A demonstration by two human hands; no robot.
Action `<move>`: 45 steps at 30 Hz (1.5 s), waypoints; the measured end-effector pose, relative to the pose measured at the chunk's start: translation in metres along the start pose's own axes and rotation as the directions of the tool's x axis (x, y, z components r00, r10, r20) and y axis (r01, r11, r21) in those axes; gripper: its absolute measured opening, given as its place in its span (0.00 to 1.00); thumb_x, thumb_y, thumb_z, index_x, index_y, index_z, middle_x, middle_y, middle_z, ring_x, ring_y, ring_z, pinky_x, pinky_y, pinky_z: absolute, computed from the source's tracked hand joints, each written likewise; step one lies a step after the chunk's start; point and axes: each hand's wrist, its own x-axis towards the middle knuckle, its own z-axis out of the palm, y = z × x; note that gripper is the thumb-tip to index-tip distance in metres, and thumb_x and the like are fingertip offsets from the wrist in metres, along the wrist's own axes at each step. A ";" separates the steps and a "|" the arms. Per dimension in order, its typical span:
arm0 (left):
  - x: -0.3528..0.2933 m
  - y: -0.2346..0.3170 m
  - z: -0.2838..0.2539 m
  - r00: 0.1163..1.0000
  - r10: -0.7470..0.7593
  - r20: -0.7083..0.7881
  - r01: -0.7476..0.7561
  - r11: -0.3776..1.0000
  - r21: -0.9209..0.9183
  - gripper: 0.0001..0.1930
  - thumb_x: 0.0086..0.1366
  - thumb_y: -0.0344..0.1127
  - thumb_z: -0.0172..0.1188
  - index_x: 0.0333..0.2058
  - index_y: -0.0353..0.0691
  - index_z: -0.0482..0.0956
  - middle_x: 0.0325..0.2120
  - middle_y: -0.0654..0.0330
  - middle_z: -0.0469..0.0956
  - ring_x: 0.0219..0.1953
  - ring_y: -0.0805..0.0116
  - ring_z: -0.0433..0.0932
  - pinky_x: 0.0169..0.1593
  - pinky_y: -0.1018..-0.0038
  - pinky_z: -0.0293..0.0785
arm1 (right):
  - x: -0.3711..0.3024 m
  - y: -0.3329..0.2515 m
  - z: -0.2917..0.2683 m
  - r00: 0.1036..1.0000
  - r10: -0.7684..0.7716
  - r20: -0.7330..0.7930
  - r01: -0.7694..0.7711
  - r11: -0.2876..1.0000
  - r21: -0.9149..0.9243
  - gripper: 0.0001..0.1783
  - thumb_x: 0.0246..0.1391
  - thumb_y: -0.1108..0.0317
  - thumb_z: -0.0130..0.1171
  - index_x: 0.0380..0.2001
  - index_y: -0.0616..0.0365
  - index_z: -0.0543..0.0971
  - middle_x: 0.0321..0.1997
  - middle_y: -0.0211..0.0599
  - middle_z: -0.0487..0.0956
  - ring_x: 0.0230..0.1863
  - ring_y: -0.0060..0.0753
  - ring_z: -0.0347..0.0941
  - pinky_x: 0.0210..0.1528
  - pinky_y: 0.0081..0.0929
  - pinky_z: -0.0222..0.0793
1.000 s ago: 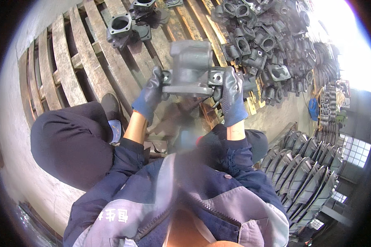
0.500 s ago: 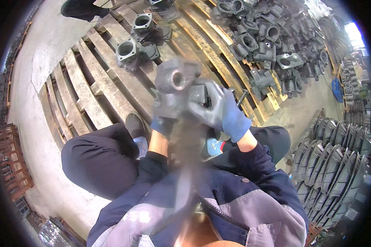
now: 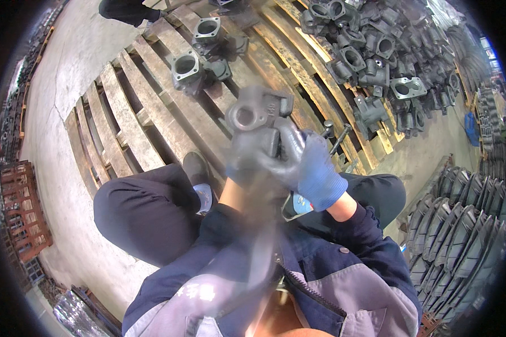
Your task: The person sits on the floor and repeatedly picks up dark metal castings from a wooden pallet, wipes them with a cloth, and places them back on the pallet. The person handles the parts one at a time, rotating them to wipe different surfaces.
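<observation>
A dark grey metal casting point(image 3: 256, 121) with a round bore and a squared flange is held up over the pallet, between my two hands. My right hand point(image 3: 306, 163), in a blue and grey work glove, is wrapped round the casting's right side. My left hand point(image 3: 240, 169), also gloved, supports it from below on the left. Most of the left fingers are hidden behind the casting, and a blur covers the space under it. Beyond it, castings with square flanges, such as this one point(image 3: 185, 66), stand on the wooden pallet point(image 3: 118, 112).
A large heap of similar castings point(image 3: 385, 48) lies at the far right. Dark rod-like tools point(image 3: 338, 137) rest on the pallet right of my hands. Stacked ribbed dark parts point(image 3: 450, 236) stand at the right. A person's dark-clad leg point(image 3: 126, 11) shows at the far left.
The view has shifted, so the surroundings sit slightly farther right and lower. The casting has turned a little in my hands, showing more of its right flange; both hands still hold it.
</observation>
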 end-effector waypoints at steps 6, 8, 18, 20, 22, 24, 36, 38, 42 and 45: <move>-0.031 -0.006 0.007 0.993 -0.122 -0.003 0.122 0.991 -0.059 0.30 0.66 0.55 0.49 0.59 0.41 0.67 0.55 0.52 0.72 0.55 0.58 0.72 0.58 0.59 0.71 | -0.022 0.014 0.039 0.932 -0.362 -0.035 0.337 0.896 -0.289 0.32 0.52 0.43 0.60 0.45 0.65 0.74 0.28 0.41 0.77 0.24 0.41 0.73 0.29 0.40 0.68; -0.037 -0.007 0.007 0.988 -0.156 -0.006 0.155 0.985 -0.073 0.31 0.65 0.56 0.48 0.60 0.42 0.66 0.55 0.52 0.71 0.55 0.58 0.72 0.58 0.59 0.71 | -0.023 0.019 0.051 0.854 -0.495 -0.159 0.420 0.837 -0.352 0.35 0.53 0.38 0.57 0.44 0.63 0.75 0.27 0.42 0.76 0.22 0.40 0.72 0.26 0.41 0.67; -0.016 -0.017 0.017 0.975 -0.211 0.066 0.217 0.854 -0.474 0.37 0.64 0.65 0.46 0.61 0.44 0.65 0.57 0.51 0.70 0.56 0.57 0.72 0.59 0.55 0.71 | 0.002 0.018 0.026 0.987 -0.149 -0.060 0.142 0.984 -0.107 0.38 0.51 0.41 0.61 0.54 0.61 0.71 0.27 0.48 0.76 0.23 0.42 0.75 0.23 0.39 0.70; -0.013 -0.021 0.012 0.949 -0.221 0.224 0.307 0.503 -0.808 0.38 0.63 0.67 0.46 0.62 0.44 0.65 0.57 0.50 0.70 0.57 0.57 0.72 0.59 0.54 0.71 | 0.012 0.025 0.022 0.986 -0.112 -0.126 0.121 0.990 0.067 0.29 0.51 0.52 0.64 0.49 0.61 0.73 0.30 0.45 0.78 0.27 0.38 0.77 0.30 0.33 0.72; -0.012 -0.023 0.004 0.911 -0.264 0.318 0.374 0.199 -0.906 0.39 0.63 0.68 0.46 0.62 0.45 0.64 0.58 0.50 0.70 0.57 0.57 0.72 0.59 0.54 0.71 | 0.025 0.037 0.019 0.968 -0.119 -0.222 0.173 0.955 0.243 0.19 0.52 0.61 0.65 0.42 0.63 0.76 0.31 0.38 0.79 0.29 0.30 0.77 0.34 0.26 0.73; -0.012 -0.022 -0.006 0.734 -0.642 0.222 0.443 0.203 -0.873 0.36 0.64 0.70 0.43 0.58 0.48 0.70 0.51 0.52 0.77 0.43 0.59 0.80 0.45 0.59 0.80 | 0.034 0.052 0.016 0.987 -0.007 -0.158 0.079 0.888 0.453 0.15 0.55 0.63 0.63 0.41 0.62 0.76 0.28 0.31 0.77 0.26 0.22 0.73 0.29 0.24 0.71; -0.005 -0.050 -0.024 0.694 -0.719 0.043 0.480 0.417 -0.772 0.31 0.62 0.71 0.51 0.30 0.43 0.73 0.16 0.70 0.67 0.14 0.80 0.61 0.18 0.81 0.62 | 0.036 0.228 0.132 0.812 0.544 0.211 -0.501 0.464 0.731 0.11 0.53 0.59 0.59 0.28 0.47 0.66 0.25 0.26 0.62 0.26 0.26 0.56 0.30 0.25 0.55; -0.008 -0.068 -0.027 0.637 -0.768 0.058 0.530 0.382 -0.757 0.31 0.63 0.69 0.51 0.31 0.41 0.73 0.17 0.68 0.68 0.14 0.80 0.61 0.18 0.81 0.62 | 0.038 0.251 0.149 0.828 0.486 0.280 -0.558 0.662 0.500 0.29 0.41 0.64 0.67 0.46 0.56 0.65 0.45 0.42 0.66 0.47 0.39 0.62 0.50 0.31 0.60; -0.006 -0.082 -0.026 0.580 -0.809 0.097 0.501 0.260 -0.825 0.23 0.64 0.61 0.54 0.32 0.44 0.73 0.17 0.66 0.69 0.14 0.78 0.62 0.19 0.82 0.60 | 0.035 0.238 0.158 0.846 0.464 0.262 -0.497 0.509 0.703 0.14 0.50 0.63 0.58 0.28 0.48 0.61 0.28 0.29 0.59 0.29 0.31 0.55 0.34 0.29 0.56; 0.002 -0.069 -0.031 0.579 -0.813 0.062 0.560 0.341 -0.755 0.19 0.65 0.56 0.55 0.32 0.44 0.73 0.18 0.65 0.70 0.18 0.76 0.66 0.21 0.79 0.63 | 0.030 0.203 0.144 0.852 0.453 0.262 -0.460 0.409 0.788 0.21 0.59 0.60 0.51 0.13 0.41 0.60 0.13 0.17 0.54 0.14 0.22 0.50 0.20 0.25 0.53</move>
